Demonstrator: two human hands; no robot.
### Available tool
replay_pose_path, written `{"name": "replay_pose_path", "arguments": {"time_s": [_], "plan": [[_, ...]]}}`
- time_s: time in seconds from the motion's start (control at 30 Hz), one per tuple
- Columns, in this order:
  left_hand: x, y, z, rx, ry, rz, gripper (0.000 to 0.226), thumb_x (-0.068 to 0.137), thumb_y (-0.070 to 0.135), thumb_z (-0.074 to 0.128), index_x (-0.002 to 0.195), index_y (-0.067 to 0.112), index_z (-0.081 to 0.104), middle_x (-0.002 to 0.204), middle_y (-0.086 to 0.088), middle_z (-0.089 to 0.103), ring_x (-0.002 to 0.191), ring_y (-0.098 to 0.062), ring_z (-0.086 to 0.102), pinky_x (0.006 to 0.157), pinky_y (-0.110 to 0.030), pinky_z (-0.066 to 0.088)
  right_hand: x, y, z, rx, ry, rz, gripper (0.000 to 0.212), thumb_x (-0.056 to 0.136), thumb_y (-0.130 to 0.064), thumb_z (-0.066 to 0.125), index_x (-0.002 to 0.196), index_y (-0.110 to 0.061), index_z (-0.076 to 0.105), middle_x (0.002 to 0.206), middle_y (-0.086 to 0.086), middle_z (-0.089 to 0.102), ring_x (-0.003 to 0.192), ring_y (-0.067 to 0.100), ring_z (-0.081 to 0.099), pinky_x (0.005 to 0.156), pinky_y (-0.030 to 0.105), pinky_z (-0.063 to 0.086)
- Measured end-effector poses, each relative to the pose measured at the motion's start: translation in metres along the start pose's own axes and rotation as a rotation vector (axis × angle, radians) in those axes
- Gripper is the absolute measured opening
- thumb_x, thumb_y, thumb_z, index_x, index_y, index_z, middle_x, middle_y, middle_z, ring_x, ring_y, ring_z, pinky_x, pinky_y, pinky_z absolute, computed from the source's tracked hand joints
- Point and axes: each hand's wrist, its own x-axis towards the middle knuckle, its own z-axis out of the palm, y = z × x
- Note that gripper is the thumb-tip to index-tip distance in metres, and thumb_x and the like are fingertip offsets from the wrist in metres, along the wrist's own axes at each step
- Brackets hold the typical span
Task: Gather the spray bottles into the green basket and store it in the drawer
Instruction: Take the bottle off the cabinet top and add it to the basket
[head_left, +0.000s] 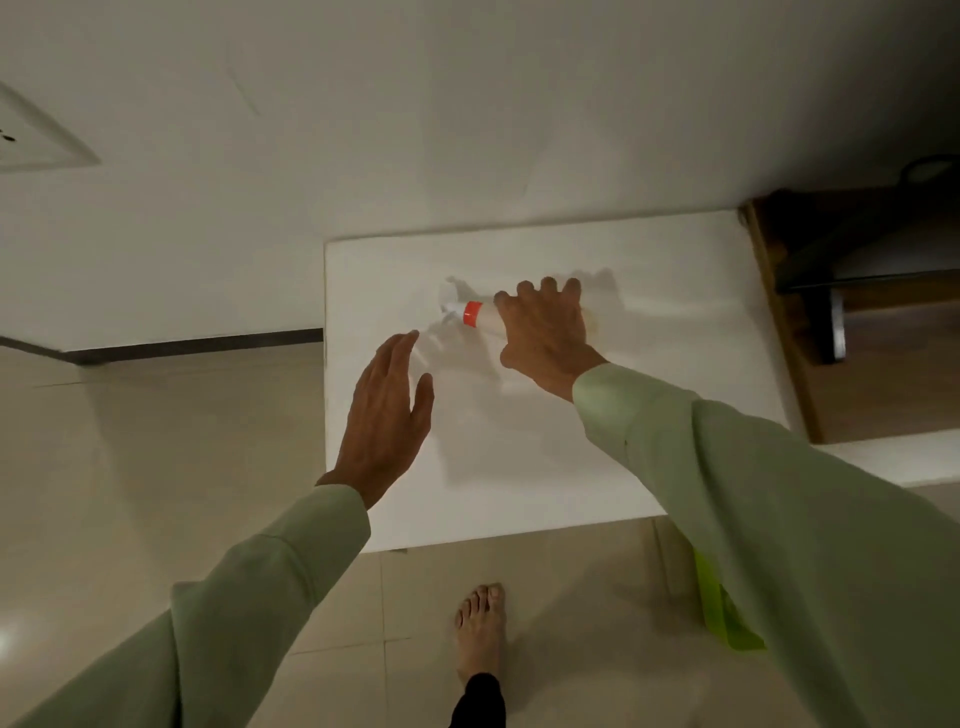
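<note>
Lay on its side on the smooth white rectangular worktop (519, 467): a pale translucent plastic spray bottle (480, 315) with an orange-red collar and a white nozzle pointing left. Showed no readable label or writing. Was wrapped over the bottle's body, fingers curled down: the right hand (543, 332), its grip clenched on it. Hovered just left of and nearer than the bottle, flat, fingers spread, grip released: the left hand (387, 415). Peeked out at the near right, low by the pale glossy floor tiles (156, 467), partly hidden by the light green sleeve (779, 519): a bright lime-green plastic basket (722, 613).
</note>
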Motion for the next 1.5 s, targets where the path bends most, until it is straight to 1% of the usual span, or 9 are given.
{"name": "replay_pose_path", "arguments": {"time_s": [0.2,0.33,0.5,0.73,1.0,1.13,1.27,1.43,1.5], "plan": [[-0.007,0.03,0.016,-0.007,-0.06,0.066,0.046,0.101,0.026,0.042,0.146,0.019,0.034,0.147,0.0,0.042,0.136,-0.022,0.043,0.114,-0.041,0.038,-0.071,0.048,0.023,0.327,0.097,0.234,0.039,0.081,-0.038,0.064,0.115,-0.018,0.059,0.103,0.005,0.066,0.097,0.033,0.06,0.083,0.042,0.038],[-0.01,0.081,0.042,-0.016,-0.145,0.128,0.047,0.1,0.024,0.043,0.146,0.018,0.035,0.147,-0.001,0.043,0.136,-0.023,0.043,0.114,-0.044,0.037,-0.129,0.085,0.029,0.497,0.211,0.398,0.038,0.079,-0.041,0.065,0.108,-0.018,0.059,0.089,0.001,0.057,0.084,0.03,0.057,0.076,0.039,0.037],[-0.03,0.163,0.094,-0.005,-0.244,0.273,0.047,0.1,0.024,0.044,0.146,0.016,0.036,0.148,-0.003,0.043,0.135,-0.025,0.045,0.113,-0.045,0.039,-0.214,0.142,0.048,0.628,0.385,0.646,0.041,0.077,-0.042,0.068,0.108,-0.018,0.06,0.092,0.002,0.065,0.077,0.025,0.052,0.071,0.035,0.036],[-0.08,0.248,0.167,0.026,-0.406,0.412,0.049,0.101,0.028,0.041,0.148,0.021,0.032,0.152,0.001,0.039,0.141,-0.019,0.039,0.117,-0.04,0.034,-0.333,0.197,0.113,0.881,0.558,0.876,0.033,0.087,-0.043,0.067,0.102,-0.014,0.06,0.094,0.005,0.068,0.088,0.031,0.06,0.076,0.043,0.047],[-0.149,0.315,0.252,0.119,-0.568,0.465,0.049,0.101,0.024,0.045,0.148,0.017,0.034,0.151,-0.002,0.042,0.14,-0.019,0.04,0.117,-0.038,0.035,-0.439,0.219,0.214,1.223,0.543,1.099,0.042,0.091,-0.039,0.068,0.129,-0.024,0.058,0.124,-0.003,0.066,0.119,0.024,0.051,0.1,0.045,0.031],[-0.159,0.321,0.301,0.172,-0.613,0.486,0.05,0.1,0.021,0.047,0.149,0.016,0.035,0.151,-0.003,0.042,0.14,-0.02,0.041,0.117,-0.04,0.035,-0.449,0.227,0.258,1.42,0.584,1.148,0.041,0.082,-0.036,0.077,0.12,-0.024,0.065,0.111,-0.005,0.071,0.102,0.012,0.062,0.089,0.036,0.047],[-0.152,0.307,0.351,0.211,-0.658,0.489,0.052,0.1,0.022,0.047,0.149,0.015,0.034,0.154,-0.004,0.04,0.142,-0.02,0.039,0.118,-0.038,0.033,-0.427,0.229,0.302,1.523,0.634,1.235,0.035,0.078,-0.03,0.082,0.11,-0.03,0.068,0.103,-0.012,0.071,0.088,-0.001,0.06,0.074,0.017,0.042],[-0.122,0.275,0.423,0.237,-0.745,0.51,0.051,0.1,0.022,0.047,0.149,0.018,0.035,0.152,0.0,0.041,0.141,-0.017,0.04,0.116,-0.031,0.032,-0.374,0.23,0.376,1.509,0.779,1.317,0.046,0.077,-0.013,0.081,0.111,-0.038,0.062,0.11,-0.009,0.07,0.107,0.013,0.064,0.087,0.026,0.048],[-0.105,0.259,0.451,0.251,-0.761,0.517,0.05,0.1,0.022,0.047,0.148,0.017,0.036,0.151,0.0,0.042,0.139,-0.016,0.04,0.113,-0.027,0.031,-0.349,0.228,0.408,1.48,0.801,1.369,0.047,0.079,-0.006,0.081,0.118,-0.031,0.068,0.123,0.0,0.071,0.126,0.021,0.061,0.103,0.039,0.048]]}}
